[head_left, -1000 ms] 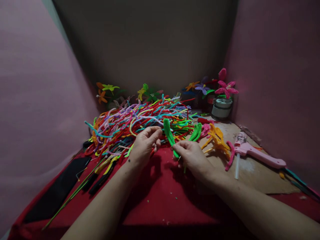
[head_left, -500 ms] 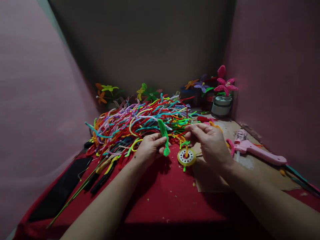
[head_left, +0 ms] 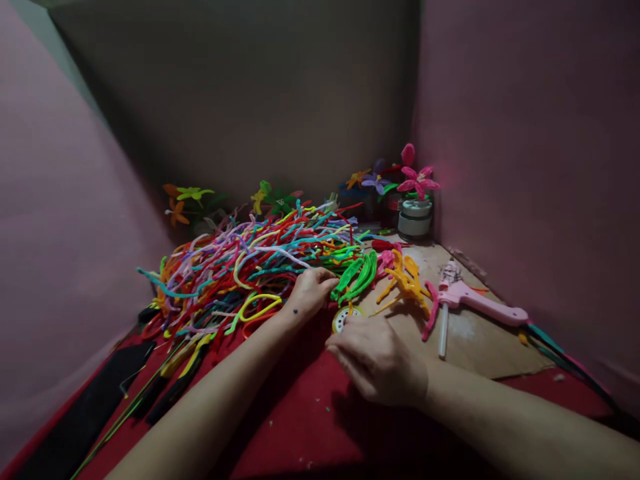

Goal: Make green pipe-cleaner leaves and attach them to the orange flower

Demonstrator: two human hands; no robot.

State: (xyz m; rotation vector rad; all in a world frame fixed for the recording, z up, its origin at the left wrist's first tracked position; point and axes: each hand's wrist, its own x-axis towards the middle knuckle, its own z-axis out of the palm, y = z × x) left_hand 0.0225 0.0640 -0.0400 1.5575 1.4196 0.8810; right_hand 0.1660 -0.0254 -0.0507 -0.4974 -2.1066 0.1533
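My left hand [head_left: 314, 292] is closed in a pinch at the near end of a green pipe-cleaner leaf [head_left: 346, 281], beside the pile of pipe cleaners. More green looped leaves [head_left: 367, 277] lie against it on the right. My right hand [head_left: 383, 357] is lower, above the red cloth, with its fingers curled together; what they hold, if anything, is hidden. Just behind its knuckles is a yellow-rimmed white disc [head_left: 342, 319] with holes, partly covered by the hand. An orange pipe-cleaner piece stands up at the disc.
A large heap of coloured pipe cleaners [head_left: 240, 253] fills the back left. Cardboard [head_left: 485, 347] carries orange pipe-cleaner shapes [head_left: 407, 280] and a pink glue gun [head_left: 480, 300]. Pliers [head_left: 183, 377] and a black phone-like slab [head_left: 90, 413] lie left. Pipe-cleaner flowers [head_left: 419, 180] stand behind.
My right hand has come down and toward me, partly covering the disc and uncovering green leaves and orange pieces. My left hand's leaf now lies by the others. The view has swung right.
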